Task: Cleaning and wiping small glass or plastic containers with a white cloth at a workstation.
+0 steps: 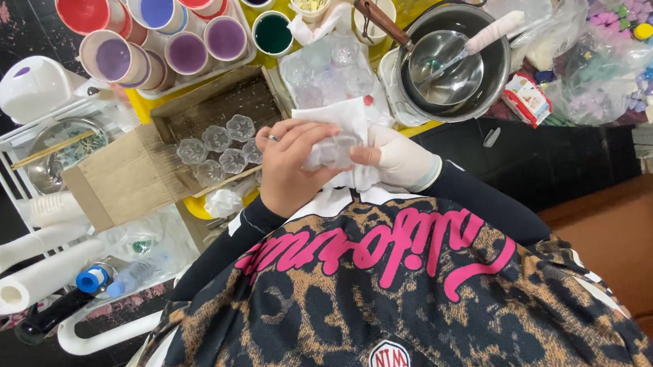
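Head view: fingers gripping tissue.

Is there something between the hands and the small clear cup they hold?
Yes. A white tissue is wrapped around the clear cup. The left hand and the gloved right hand press on the tissue, so it lies between the fingers and most of the cup.

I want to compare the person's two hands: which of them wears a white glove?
The right hand wears the white glove. The bare left hand has only a ring; both hold a white tissue.
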